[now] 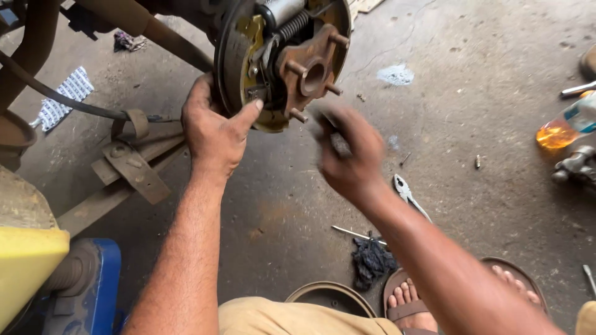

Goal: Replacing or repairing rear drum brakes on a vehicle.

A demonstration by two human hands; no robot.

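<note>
Hands | left hand [214, 133] grips brake assembly [279, 59] rim | right hand [351, 155] blurred, grip unclear

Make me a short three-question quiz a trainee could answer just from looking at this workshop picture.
1. True or false: the left hand grips the edge of the brake assembly.
2. What lies on the floor nearest the right forearm: A pliers, B a hammer, C a saw?
3. What colour is the liquid in the bottle at the right edge?

Key: 1 true. 2 A. 3 orange. The right hand is motion-blurred, so its grip cannot be judged.
</note>
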